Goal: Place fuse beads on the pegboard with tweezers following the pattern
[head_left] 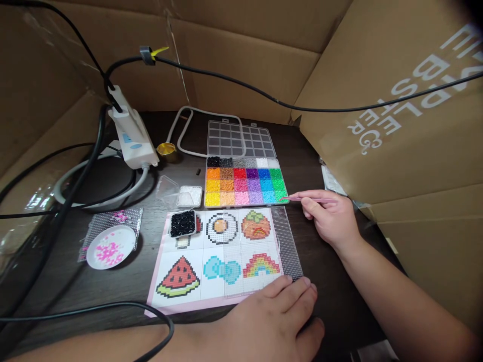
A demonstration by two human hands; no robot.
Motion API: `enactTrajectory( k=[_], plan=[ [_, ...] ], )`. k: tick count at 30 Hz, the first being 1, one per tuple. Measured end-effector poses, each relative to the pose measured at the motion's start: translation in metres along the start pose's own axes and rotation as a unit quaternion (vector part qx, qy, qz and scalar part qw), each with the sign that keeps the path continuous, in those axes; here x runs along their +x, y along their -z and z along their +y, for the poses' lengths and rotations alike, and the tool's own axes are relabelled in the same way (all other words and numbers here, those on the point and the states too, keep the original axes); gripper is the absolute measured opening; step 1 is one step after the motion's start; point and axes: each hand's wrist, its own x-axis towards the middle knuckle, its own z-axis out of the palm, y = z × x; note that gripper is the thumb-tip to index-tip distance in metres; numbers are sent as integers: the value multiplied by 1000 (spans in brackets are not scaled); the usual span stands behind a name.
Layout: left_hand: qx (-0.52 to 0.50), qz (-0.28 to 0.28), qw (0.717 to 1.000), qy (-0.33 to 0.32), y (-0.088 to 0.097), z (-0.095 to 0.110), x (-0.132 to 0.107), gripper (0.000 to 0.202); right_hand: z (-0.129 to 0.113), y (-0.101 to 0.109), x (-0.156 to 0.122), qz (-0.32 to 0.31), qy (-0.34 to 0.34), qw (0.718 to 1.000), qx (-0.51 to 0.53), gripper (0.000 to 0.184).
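Observation:
Pink tweezers (313, 198) are pinched in my right hand (335, 221), their tips at the green beads in the near right corner of the bead box (247, 181). That box's clear lid (241, 141) is folded back. My left hand (279, 311) lies flat, fingers stretched, at the near right corner of a transparent pegboard (289, 241). Under the pegboard is a pattern sheet (177, 279) with a watermelon, egg, bow and rainbow. An orange and green bead design (256, 225) shows at the sheet's upper right; I cannot tell whether it is beads or print.
A tray of black beads (183, 223) stands on the sheet, with a tray of white beads (189, 196) behind it. A dish of pink beads (110, 247) rests on another pegboard (132, 218). At left are a power strip (134, 141) and black cables; cardboard walls (241, 45) surround the table.

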Motion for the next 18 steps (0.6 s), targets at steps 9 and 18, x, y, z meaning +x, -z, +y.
enactTrajectory(
  k=[9,18],
  plan=[
    [-2,6,1000,2,2,-1,0,35,0,0,-1,5,2,1000,12,17],
    [-2,-1,1000,3,1,0,0,35,4,1,-1,20,11,999,22,14]
  ],
)
